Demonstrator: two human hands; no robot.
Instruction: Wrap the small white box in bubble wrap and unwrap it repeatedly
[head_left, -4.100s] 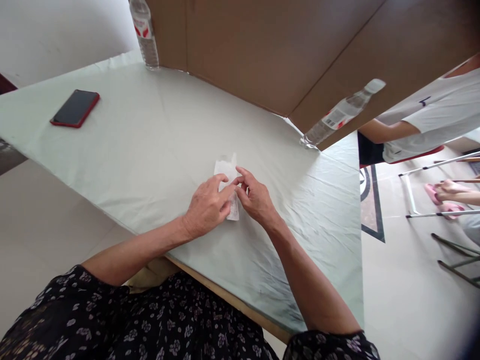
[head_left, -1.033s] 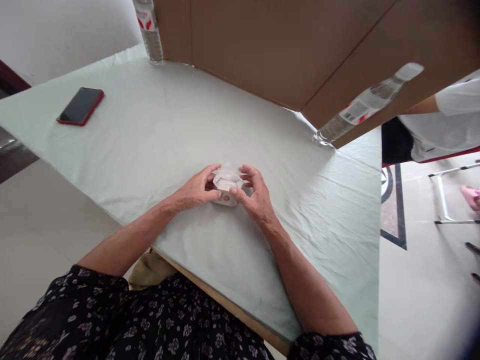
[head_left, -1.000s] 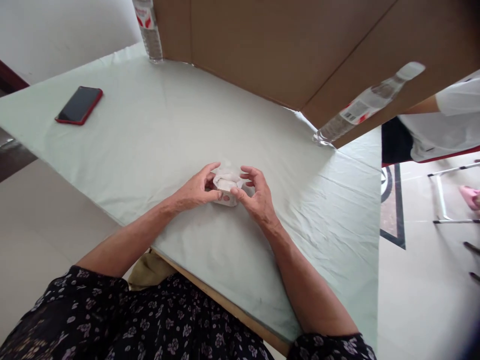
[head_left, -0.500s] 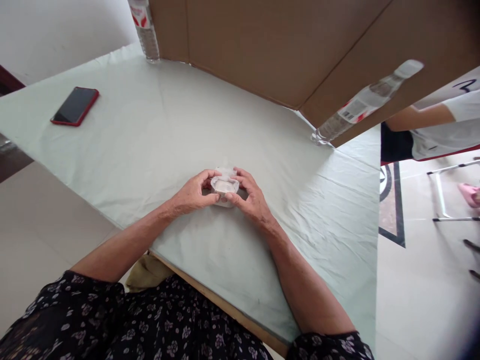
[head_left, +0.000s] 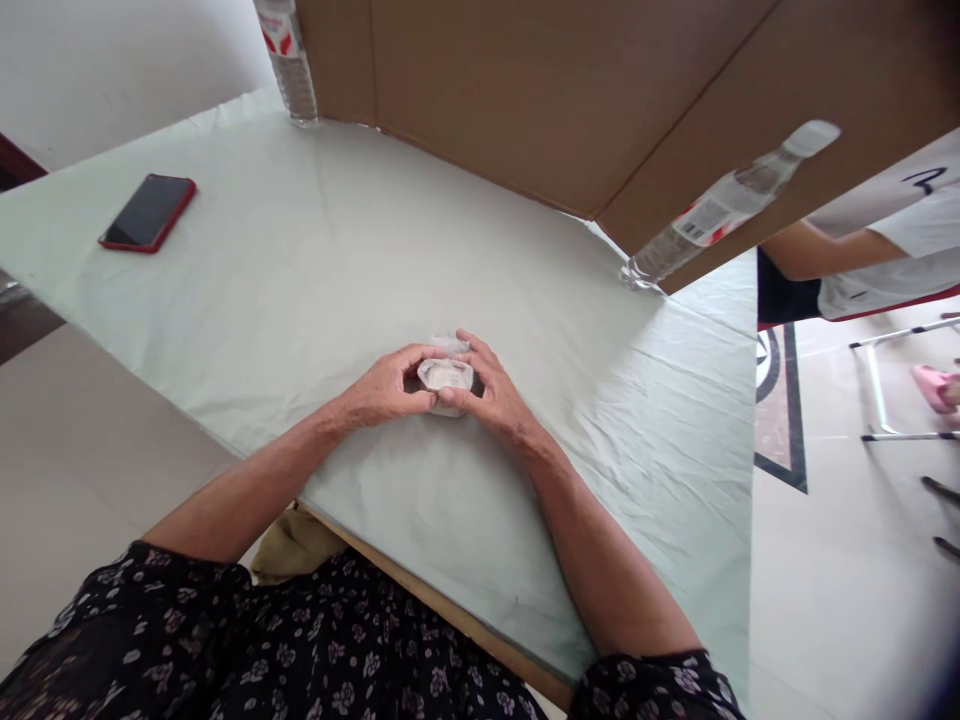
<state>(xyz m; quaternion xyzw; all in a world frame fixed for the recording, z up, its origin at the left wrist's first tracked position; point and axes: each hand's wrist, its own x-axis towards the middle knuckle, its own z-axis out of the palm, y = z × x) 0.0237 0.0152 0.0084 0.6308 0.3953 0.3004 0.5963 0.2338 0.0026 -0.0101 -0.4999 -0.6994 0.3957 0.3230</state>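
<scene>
Between my two hands is a small, whitish, see-through container (head_left: 445, 376) with an angular rim, low over the pale tablecloth. A pale translucent piece shows behind its rim; whether it is a lid cannot be made out. My left hand (head_left: 386, 386) curves round the left side, thumb at the near edge and fingers at the far side. From the right, my right hand (head_left: 495, 393) grips it, with the thumb on the near rim and the fingers reaching behind. The fingers partly cover its sides, and its contents are unclear.
A phone in a red case (head_left: 148, 213) lies at the left of the tablecloth (head_left: 360, 240). A brown cardboard panel (head_left: 480, 100) stands at the back, with a water bottle (head_left: 289, 65) on its left and a tilted-looking bottle (head_left: 724, 210) on its right. Another person's arm (head_left: 832, 250) shows at right.
My right thumb and fingers have shifted slightly left along the container's rim. The container has turned or tilted a little, and the pale piece behind it sits lower. My left hand stays nearly still.
</scene>
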